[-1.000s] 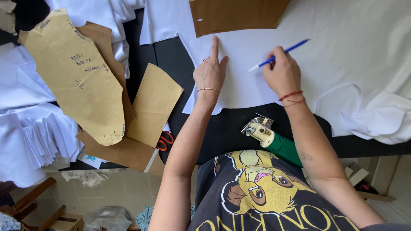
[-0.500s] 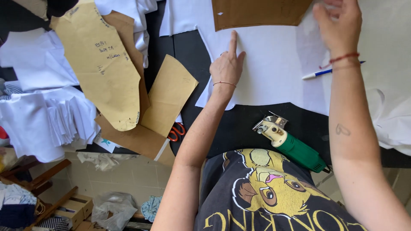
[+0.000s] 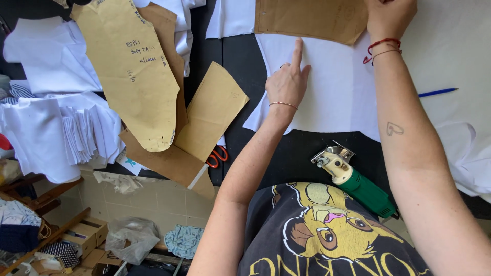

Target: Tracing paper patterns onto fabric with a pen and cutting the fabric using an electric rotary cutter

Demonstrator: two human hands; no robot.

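Observation:
White fabric (image 3: 332, 87) lies spread on a black table (image 3: 240, 56). My left hand (image 3: 289, 82) rests on the fabric with its index finger pointing up toward a brown cardboard pattern piece (image 3: 312, 19). My right hand (image 3: 389, 16) reaches to the top edge of the view and touches that pattern piece at its right corner; whether it grips it is unclear. A blue pen (image 3: 437, 92) lies on the fabric to the right of my right forearm, held by neither hand.
A green and cream electric fabric cutter (image 3: 358, 181) sits at the near table edge. Tan cardboard patterns (image 3: 133, 71) overlap at left, with red-handled scissors (image 3: 217, 156) under one. Stacks of cut white fabric (image 3: 56, 122) lie far left. Boxes and bags sit on the floor below.
My right hand put the blue pen down on the fabric and moved up to the brown pattern piece. My left hand stayed pressed on the fabric.

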